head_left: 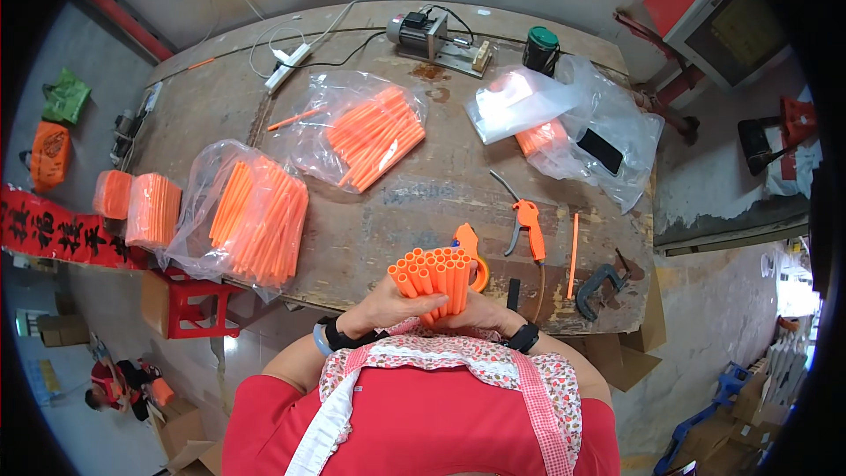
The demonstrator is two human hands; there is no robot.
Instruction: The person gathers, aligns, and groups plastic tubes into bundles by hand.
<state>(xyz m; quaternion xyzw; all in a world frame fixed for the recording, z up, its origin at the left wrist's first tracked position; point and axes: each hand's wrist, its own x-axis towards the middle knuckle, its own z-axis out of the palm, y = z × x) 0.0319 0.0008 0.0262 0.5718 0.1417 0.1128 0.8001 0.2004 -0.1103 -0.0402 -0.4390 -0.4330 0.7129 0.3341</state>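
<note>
A bundle of orange plastic tubes (434, 280) stands upright in front of my chest, open ends facing up. My left hand (388, 303) grips the bundle from the left and my right hand (483, 309) wraps it from the right, so both hold it together. Just behind the bundle an orange-handled cutter (476, 256) lies on the worn wooden table (441, 185). Each wrist wears a dark band.
Clear bags of orange tubes lie at the left (256, 216) and middle (374, 134); another bag (564, 115) with a black phone sits at the right. Orange-handled pruning shears (527, 225), a single tube (574, 254), a metal clamp (599, 286) and a small motor (423, 33) are on the table.
</note>
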